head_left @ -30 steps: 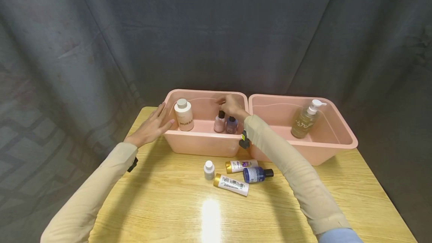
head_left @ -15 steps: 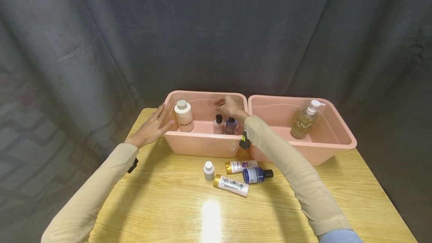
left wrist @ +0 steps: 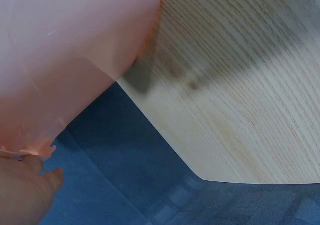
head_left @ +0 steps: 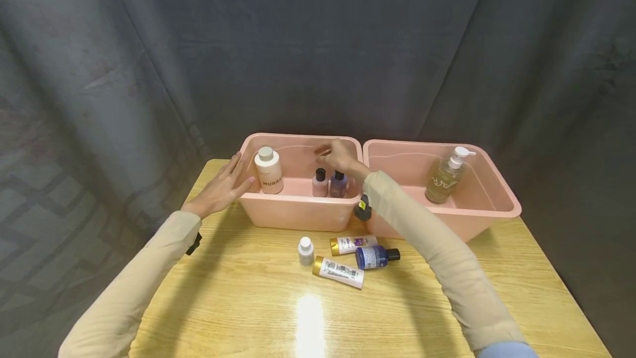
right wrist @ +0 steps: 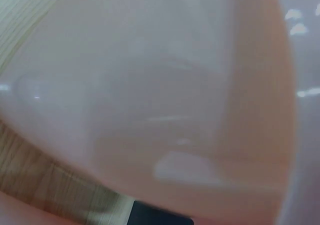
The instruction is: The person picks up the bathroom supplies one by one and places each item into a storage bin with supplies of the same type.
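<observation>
In the head view my left hand (head_left: 218, 189) rests on the left rim of the left pink bin (head_left: 298, 215), its fingers straight. The left wrist view shows its fingers (left wrist: 34, 162) at the bin's edge. My right hand (head_left: 340, 157) reaches into that bin from the right, with nothing visible in its fingers. Below it stand a small pale pink bottle (head_left: 320, 185) with a black cap and a dark purple bottle (head_left: 338, 187). A white bottle (head_left: 270, 175) marked MURRA stands at the bin's left. The right wrist view shows only blurred bin wall (right wrist: 165, 95).
The right pink bin (head_left: 467, 224) holds a greenish pump bottle (head_left: 444, 182). In front of the bins, on the wooden table (head_left: 238, 303), are a small white bottle (head_left: 306, 253), two gold-capped tubes, one nearer (head_left: 340, 273) and one behind (head_left: 355, 244), and a lying blue bottle (head_left: 372, 257).
A second ago the pale pink bottle leaned with its cap at my right fingers; now it stands upright and the fingers are apart from it. My left hand has stayed in place.
</observation>
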Demonstrator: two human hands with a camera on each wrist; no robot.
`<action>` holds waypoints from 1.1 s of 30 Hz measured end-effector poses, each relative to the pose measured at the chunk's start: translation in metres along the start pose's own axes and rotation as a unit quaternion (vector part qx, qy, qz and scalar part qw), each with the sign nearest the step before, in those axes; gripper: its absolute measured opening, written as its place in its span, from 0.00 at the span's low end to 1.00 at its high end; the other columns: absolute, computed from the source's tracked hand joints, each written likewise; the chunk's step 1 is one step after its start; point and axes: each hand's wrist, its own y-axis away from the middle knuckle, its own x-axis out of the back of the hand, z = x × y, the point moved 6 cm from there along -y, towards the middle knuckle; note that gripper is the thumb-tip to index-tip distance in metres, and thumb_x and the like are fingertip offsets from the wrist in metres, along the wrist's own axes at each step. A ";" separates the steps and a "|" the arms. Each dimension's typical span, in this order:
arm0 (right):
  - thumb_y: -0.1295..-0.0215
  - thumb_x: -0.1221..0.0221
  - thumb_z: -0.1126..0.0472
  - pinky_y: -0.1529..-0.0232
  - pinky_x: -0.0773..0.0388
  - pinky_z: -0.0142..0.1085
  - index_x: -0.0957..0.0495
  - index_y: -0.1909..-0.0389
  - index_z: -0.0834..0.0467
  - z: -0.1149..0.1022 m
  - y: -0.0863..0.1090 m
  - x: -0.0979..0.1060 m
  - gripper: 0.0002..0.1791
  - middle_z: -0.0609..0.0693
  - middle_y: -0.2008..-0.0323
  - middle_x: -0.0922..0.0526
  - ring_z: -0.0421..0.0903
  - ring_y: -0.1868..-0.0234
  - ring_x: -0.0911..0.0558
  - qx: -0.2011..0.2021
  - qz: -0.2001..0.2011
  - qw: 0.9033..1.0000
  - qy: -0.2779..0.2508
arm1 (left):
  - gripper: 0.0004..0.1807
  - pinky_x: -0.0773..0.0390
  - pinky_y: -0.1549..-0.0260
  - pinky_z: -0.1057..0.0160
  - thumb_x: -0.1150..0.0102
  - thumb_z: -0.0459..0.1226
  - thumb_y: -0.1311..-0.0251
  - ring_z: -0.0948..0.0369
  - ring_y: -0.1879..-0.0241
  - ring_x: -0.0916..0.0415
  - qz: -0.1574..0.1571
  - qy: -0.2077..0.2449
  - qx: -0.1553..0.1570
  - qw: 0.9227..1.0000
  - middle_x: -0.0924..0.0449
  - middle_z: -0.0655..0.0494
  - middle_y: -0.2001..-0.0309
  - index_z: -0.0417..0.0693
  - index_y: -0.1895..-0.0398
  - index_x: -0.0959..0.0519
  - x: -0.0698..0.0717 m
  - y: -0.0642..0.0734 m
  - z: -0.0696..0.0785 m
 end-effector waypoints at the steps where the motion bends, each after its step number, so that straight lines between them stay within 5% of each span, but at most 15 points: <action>1: 0.35 0.41 0.74 0.46 0.22 0.44 0.23 0.44 0.73 -0.001 0.001 0.000 0.18 0.65 0.47 0.19 0.60 0.48 0.19 0.001 -0.001 1.000 -0.004 | 0.42 0.60 0.29 0.41 0.59 0.54 0.25 0.43 0.24 0.68 -0.001 0.000 0.000 1.000 0.73 0.44 0.21 0.35 0.22 0.58 0.000 0.000 0.000; 11: 0.36 0.38 0.73 0.47 0.21 0.43 0.23 0.44 0.71 -0.005 0.008 0.003 0.20 0.65 0.48 0.18 0.61 0.48 0.19 0.022 -0.005 1.000 -0.020 | 0.43 0.58 0.29 0.40 0.61 0.56 0.25 0.40 0.24 0.67 -0.001 0.000 0.008 1.000 0.73 0.46 0.21 0.36 0.22 0.59 0.001 0.001 -0.001; 26: 0.39 0.39 0.75 0.64 0.16 0.37 0.23 0.45 0.72 -0.022 0.022 0.003 0.20 0.67 0.51 0.18 0.60 0.57 0.15 0.071 -0.015 0.996 -0.055 | 0.42 0.58 0.29 0.40 0.59 0.54 0.25 0.41 0.24 0.67 0.003 -0.001 0.004 1.000 0.73 0.45 0.21 0.37 0.22 0.59 0.002 0.000 -0.001; 33: 0.40 0.39 0.75 0.61 0.16 0.45 0.22 0.44 0.71 -0.033 0.029 0.002 0.21 0.65 0.52 0.18 0.58 0.59 0.15 0.089 -0.020 0.994 -0.061 | 0.42 0.59 0.29 0.40 0.59 0.54 0.25 0.41 0.24 0.67 0.000 -0.001 0.007 1.000 0.73 0.45 0.21 0.37 0.22 0.59 0.001 0.000 -0.002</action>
